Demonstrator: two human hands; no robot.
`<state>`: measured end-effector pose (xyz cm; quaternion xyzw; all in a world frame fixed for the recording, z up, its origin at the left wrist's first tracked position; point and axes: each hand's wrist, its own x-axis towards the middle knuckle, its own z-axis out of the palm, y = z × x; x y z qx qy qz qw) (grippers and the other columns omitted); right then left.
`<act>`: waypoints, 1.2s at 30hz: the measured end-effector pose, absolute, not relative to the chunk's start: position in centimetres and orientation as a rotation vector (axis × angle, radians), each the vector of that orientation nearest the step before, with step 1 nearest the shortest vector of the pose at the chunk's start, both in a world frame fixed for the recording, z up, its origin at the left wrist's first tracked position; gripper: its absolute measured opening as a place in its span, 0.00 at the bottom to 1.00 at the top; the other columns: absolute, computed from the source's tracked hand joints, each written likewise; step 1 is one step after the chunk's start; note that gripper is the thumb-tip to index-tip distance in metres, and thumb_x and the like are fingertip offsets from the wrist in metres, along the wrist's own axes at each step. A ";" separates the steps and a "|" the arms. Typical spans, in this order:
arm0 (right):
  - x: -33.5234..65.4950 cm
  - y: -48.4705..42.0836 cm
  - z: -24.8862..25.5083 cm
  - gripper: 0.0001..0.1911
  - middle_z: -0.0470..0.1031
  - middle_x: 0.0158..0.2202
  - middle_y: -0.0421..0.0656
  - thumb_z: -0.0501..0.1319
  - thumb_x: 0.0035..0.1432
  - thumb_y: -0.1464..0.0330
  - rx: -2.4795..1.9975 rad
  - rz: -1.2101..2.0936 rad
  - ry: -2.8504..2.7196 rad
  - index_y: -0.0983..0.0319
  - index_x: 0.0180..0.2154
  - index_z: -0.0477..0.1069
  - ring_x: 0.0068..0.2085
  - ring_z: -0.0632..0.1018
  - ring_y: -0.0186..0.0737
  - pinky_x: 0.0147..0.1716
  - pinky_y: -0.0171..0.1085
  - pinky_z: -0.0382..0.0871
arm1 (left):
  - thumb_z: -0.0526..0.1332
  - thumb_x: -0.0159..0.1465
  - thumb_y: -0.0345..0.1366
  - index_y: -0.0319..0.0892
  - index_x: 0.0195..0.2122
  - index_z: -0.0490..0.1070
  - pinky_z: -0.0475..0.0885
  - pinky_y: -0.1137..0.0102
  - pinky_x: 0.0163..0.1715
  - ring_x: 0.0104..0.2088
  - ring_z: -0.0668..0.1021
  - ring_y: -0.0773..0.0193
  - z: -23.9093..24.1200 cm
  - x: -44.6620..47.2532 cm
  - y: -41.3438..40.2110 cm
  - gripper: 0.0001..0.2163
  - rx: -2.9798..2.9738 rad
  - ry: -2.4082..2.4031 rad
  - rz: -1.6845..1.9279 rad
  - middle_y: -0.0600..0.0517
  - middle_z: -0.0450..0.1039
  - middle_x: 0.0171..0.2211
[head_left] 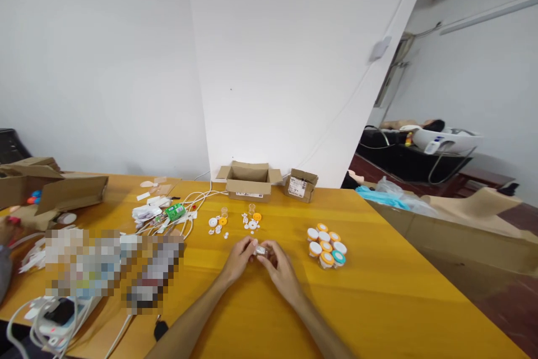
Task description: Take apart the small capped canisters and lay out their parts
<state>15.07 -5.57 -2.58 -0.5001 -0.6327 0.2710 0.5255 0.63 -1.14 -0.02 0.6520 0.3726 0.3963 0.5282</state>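
A small clear plastic container with a whitish part is held between my two hands above the table. My left hand pinches its left end, and my right hand grips it from the right. Just beyond the hands lie two groups of parts. One has a clear cup, an orange ring and a white disc. The other has a clear cup, an orange ring and a white disc, with small white pieces around.
Several lidded small jars, with orange, white and teal lids, stand to the right. An open cardboard box and a smaller box are against the wall. Cables, a green package and a power strip crowd the left, near another person's hand.
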 end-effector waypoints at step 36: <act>18.7 3.7 -0.9 0.15 0.75 0.44 0.56 0.56 0.63 0.62 -2.144 -0.083 -1.458 0.65 0.47 0.68 0.45 0.77 0.51 0.39 0.41 0.69 | 0.53 0.55 0.65 0.43 0.17 0.60 0.49 0.73 0.16 0.15 0.56 0.71 -0.4 1.0 -1.4 0.28 1.324 0.838 0.991 0.59 0.53 0.12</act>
